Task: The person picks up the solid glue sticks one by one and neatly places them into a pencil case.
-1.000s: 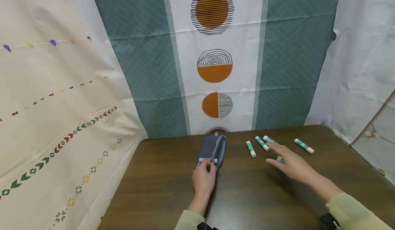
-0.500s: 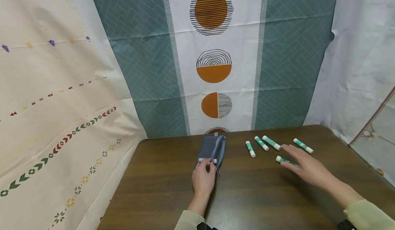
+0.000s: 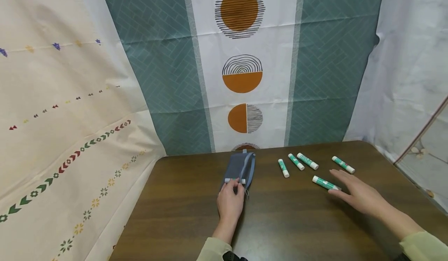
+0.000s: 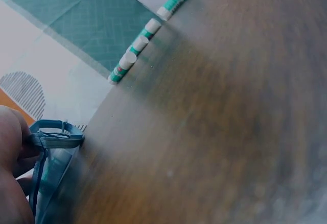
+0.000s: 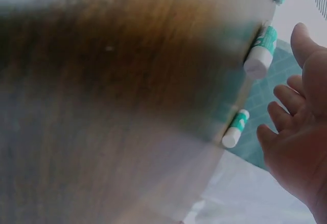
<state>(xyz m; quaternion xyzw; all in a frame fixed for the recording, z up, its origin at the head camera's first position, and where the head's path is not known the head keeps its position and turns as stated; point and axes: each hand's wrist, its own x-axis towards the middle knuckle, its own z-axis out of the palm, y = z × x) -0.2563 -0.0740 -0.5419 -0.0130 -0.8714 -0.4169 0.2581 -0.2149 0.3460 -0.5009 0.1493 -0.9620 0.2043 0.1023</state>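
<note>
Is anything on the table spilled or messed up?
Nothing looks spilled or broken. The five loose glue sticks are just a bit scattered on the table, pointing slightly different ways, and the zip pouch gapes open.

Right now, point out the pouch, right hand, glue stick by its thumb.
Pouch [image 3: 235, 167]: head view, fabric panel.
Right hand [image 3: 362, 193]: head view, back of hand.
Glue stick [image 3: 324, 183]: head view, green label.

Pale yellow-green left sleeve [image 3: 214, 249], black wrist piece [image 3: 231, 256] beside it (partly cut off), matching right sleeve [image 3: 424, 246]
</note>
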